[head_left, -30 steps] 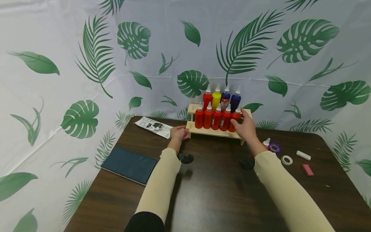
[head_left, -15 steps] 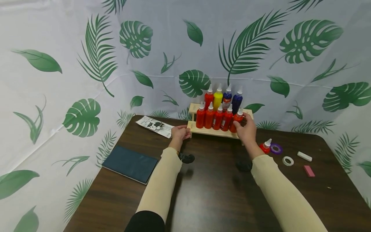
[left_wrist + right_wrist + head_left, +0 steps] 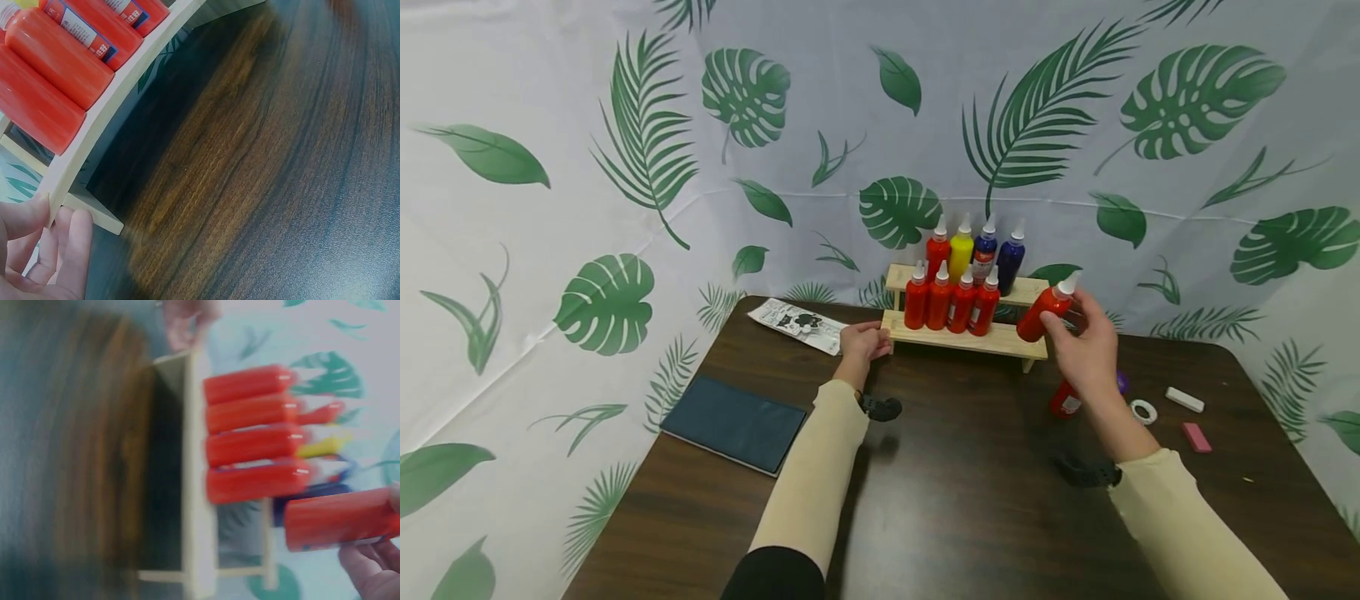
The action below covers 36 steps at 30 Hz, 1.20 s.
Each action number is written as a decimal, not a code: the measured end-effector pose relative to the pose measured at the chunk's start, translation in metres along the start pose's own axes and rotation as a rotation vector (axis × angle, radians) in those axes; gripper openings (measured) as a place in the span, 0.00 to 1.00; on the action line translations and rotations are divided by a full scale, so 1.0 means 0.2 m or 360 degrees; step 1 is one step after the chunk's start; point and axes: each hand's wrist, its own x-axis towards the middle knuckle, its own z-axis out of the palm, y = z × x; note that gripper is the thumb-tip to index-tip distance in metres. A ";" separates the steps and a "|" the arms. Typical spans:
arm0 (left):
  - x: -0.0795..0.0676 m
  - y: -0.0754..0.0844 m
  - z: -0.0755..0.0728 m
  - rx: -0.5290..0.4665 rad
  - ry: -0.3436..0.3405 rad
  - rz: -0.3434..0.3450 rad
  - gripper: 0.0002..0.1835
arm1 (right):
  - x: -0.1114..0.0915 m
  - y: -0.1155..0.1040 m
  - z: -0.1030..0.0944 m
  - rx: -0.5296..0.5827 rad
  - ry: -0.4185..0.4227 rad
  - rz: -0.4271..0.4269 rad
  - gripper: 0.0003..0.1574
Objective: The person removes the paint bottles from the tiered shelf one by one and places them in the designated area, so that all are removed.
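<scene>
And there, a red bottle (image 3: pixel 1043 315) is pinched by the right hand (image 3: pixel 1087 346), tilted, white cap (image 3: pixel 1067 283) rightward, just clear of the right end of the wooden rack (image 3: pixel 1011 339), whose left end is gripped by the left hand (image 3: pixel 861 343).

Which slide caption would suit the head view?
Right hand holds a tilted red bottle near the wooden rack; left hand grips the rack's end.

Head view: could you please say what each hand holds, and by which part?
Right hand: red cylindrical bottle, by its upper body. Left hand: pale wooden tiered stand, by the left end of its lower shelf.
</scene>
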 end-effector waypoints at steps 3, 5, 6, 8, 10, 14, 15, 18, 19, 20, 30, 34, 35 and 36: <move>0.00 0.00 -0.01 -0.0013 -0.0002 -0.0005 0.14 | -0.08 -0.01 -0.12 -0.0038 -0.0036 0.0010 0.34; 0.01 -0.01 -0.01 -0.0022 -0.0020 0.0001 0.14 | -0.14 0.01 -0.20 -0.0105 -0.0049 0.0018 0.34; 0.01 -0.01 -0.01 -0.0022 -0.0029 0.0004 0.14 | -0.17 0.04 -0.23 -0.0148 -0.0052 0.0033 0.34; 0.01 -0.02 -0.01 -0.0023 -0.0048 0.0019 0.15 | -0.23 0.09 -0.30 -0.0206 -0.0052 0.0064 0.34; 0.01 -0.02 0.00 -0.0019 -0.0059 0.0036 0.15 | -0.29 0.16 -0.35 -0.0251 -0.0056 0.0121 0.35; 0.00 -0.02 -0.01 -0.0026 -0.0060 0.0046 0.14 | -0.37 0.28 -0.40 -0.0314 -0.0064 0.0171 0.37; 0.00 -0.02 -0.01 -0.0030 -0.0059 0.0047 0.14 | -0.38 0.31 -0.41 -0.0325 -0.0065 0.0177 0.37; 0.00 -0.01 -0.02 -0.0030 -0.0072 0.0043 0.14 | -0.40 0.39 -0.39 -0.0363 -0.0050 0.0161 0.36; 0.00 -0.01 -0.01 -0.0025 -0.0073 0.0039 0.14 | -0.41 0.41 -0.38 -0.0368 -0.0058 0.0157 0.36; 0.00 -0.01 -0.01 -0.0021 -0.0072 0.0037 0.14 | -0.41 0.44 -0.38 -0.0371 -0.0060 0.0152 0.35; 0.02 -0.02 0.01 0.0017 -0.0014 -0.0004 0.12 | -0.42 0.58 -0.30 -0.0369 -0.0096 0.0126 0.33; 0.01 -0.01 0.01 0.0026 -0.0004 0.0022 0.11 | -0.41 0.60 -0.28 -0.0353 -0.0096 0.0148 0.33; 0.01 -0.01 0.01 0.0031 -0.0003 0.0030 0.11 | -0.41 0.60 -0.28 -0.0348 -0.0099 0.0155 0.34; 0.01 0.00 0.00 0.0026 -0.0009 0.0036 0.11 | -0.41 0.59 -0.28 -0.0339 -0.0102 0.0160 0.34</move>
